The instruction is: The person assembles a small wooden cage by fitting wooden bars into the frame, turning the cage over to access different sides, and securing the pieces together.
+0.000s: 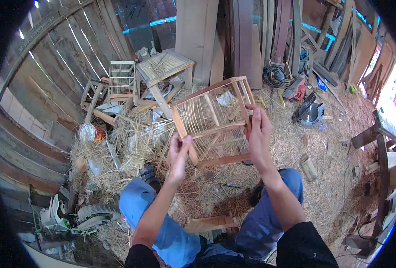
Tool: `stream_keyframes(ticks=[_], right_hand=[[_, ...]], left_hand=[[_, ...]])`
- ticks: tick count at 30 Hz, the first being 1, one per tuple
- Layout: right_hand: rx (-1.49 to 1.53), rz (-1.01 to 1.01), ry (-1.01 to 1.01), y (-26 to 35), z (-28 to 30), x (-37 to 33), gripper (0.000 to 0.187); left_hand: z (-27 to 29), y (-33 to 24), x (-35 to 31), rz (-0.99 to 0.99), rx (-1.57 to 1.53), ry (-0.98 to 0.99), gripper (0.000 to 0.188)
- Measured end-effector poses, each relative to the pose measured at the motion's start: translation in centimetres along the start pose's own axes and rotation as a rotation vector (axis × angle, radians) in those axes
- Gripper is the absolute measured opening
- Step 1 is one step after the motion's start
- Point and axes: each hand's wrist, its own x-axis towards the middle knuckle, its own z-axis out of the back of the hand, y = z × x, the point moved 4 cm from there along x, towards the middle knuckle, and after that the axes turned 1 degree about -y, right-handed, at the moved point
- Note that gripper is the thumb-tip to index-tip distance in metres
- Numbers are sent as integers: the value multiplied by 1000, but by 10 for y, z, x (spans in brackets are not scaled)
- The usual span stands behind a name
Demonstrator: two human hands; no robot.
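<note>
Between my two hands, above the straw-strewn floor, I hold a wooden cage (220,127) with a boxy frame and thin slats. It is tilted, its right end higher than its left. My left hand (178,154) grips the frame at the lower left, thumb and fingers closed on the corner post. On the opposite side my right hand (258,134) is closed round the upright at the right end. Through the gaps between the slats the floor shows. My fingers partly hide the frame where they grip it.
A small wooden table (164,67) with thin sticks on it stands at the back left, beside another slatted frame (121,79). A circular saw (308,113) and a coiled cable (274,76) lie at the right. Tall planks (197,35) lean on the far wall.
</note>
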Motion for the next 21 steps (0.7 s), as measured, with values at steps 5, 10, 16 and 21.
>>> stream_keyframes(ticks=[5,10,16,21], right_hand=[[15,-8,-4,-7,1,3,41],[17,-86,8,-8,3,1,40],[-348,-11,204,-4,-5,-4,33],[-462,-12,247,0,-3,-13,32]], left_hand=[[-8,-15,-8,-135,-78,5,72],[8,-29,-11,137,-133,117,58],[19,-34,-22,91,-164,17,56],[29,-45,-17,247,-291,21,57]])
